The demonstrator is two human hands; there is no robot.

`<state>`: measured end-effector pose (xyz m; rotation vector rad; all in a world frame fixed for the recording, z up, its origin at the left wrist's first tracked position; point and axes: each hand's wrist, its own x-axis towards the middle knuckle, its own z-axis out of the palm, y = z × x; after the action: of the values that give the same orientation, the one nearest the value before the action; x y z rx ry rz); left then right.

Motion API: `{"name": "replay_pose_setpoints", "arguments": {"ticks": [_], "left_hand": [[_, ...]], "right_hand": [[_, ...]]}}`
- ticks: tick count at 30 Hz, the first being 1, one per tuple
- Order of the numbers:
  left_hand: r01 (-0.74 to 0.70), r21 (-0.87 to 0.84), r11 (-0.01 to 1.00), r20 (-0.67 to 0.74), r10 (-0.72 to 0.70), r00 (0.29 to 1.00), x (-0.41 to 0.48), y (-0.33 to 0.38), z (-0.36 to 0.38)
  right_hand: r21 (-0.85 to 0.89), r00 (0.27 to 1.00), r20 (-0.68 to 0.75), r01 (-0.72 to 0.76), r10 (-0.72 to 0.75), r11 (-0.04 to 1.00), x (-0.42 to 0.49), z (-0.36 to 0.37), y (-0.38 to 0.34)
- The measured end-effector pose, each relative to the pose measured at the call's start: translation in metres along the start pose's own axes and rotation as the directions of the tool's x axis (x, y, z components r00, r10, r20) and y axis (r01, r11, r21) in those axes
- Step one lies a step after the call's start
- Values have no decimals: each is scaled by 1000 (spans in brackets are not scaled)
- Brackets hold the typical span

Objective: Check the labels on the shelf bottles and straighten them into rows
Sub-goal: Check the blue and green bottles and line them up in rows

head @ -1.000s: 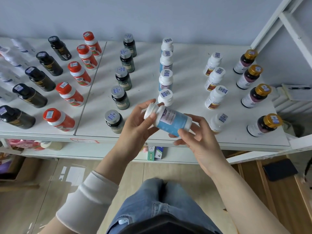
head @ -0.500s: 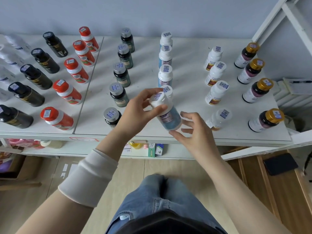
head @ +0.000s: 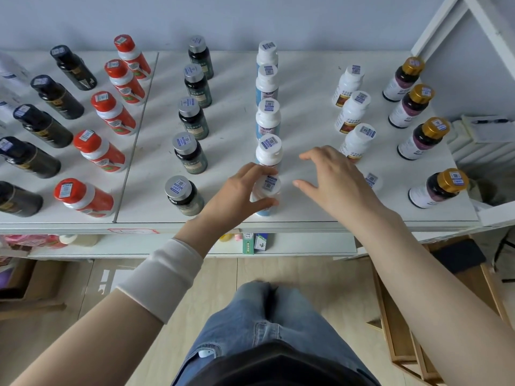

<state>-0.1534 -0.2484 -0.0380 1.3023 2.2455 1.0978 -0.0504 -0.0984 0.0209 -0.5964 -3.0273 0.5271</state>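
From the head camera, a wide white shelf sits against a pale blue-grey wall. Many small bottles stand on it in lines that run from front to back. From left to right there are black bottles, red bottles, dark bottles with silver caps, blue bottles with white caps, white bottles and dark bottles with gold caps. A white frame stands at the right end. Under the shelf is a lower shelf with a little green box. The floor is light wood. The person's blue jeans show at the bottom.

The blue bottle stands upright near the front edge, at the front of the blue line. The left hand holds it, with fingers and thumb curled round it under the cap. The right hand holds nothing. Its fingers are spread out loosely, just right of the bottle and apart from it.

One second ago both hands held this bottle on its side, in front of the shelf. Half a second ago the left hand held it tipped near the front edge, and the right hand was close under it. Now it stands straight on the shelf, and the right hand has moved off to the right.
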Motion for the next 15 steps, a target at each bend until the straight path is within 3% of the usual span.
{"name": "replay_pose_setpoints", "arguments": {"ticks": [7, 11, 15], "left_hand": [[-2, -39, 999, -20, 1, 1000, -1, -6, 5], [-99, -16, 995, -59, 98, 993, 2, -1, -10], [-138, 144, 980, -153, 160, 975, 34, 6, -32]], "right_hand": [[-41, 1000, -5, -13, 13, 999, 10, -3, -5], [-119, 1000, 10, -18, 19, 993, 21, -5, 1], [-155, 999, 31, -5, 10, 988, 36, -8, 8]]}}
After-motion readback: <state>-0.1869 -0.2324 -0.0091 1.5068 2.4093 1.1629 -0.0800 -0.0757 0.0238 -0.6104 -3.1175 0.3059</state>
